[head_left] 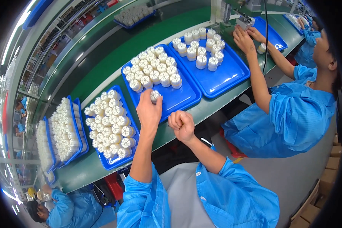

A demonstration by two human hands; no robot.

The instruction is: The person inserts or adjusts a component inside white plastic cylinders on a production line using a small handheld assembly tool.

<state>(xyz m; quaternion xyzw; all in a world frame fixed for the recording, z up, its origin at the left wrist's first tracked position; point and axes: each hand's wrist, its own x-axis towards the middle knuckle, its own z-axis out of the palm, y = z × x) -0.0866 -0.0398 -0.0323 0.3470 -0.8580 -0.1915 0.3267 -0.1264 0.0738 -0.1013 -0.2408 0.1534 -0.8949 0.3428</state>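
My left hand [149,111] is closed on a small white round part [155,95], its top marked with dividing lines like segments. It holds this part at the near left side of a blue tray [184,95], where several similar white parts [150,64] stand grouped toward the far end. Just right of it, my right hand [182,124] is curled into a loose fist above the table's front edge. Its fingers hide whatever may be inside.
To the left, another blue tray [109,166] is filled with white parts, with stacked trays [81,148] beyond. A second tray [226,81] at right holds several parts. A co-worker's hands [245,40] work at a small fixture [245,22]. Behind the trays runs a green belt [102,57].
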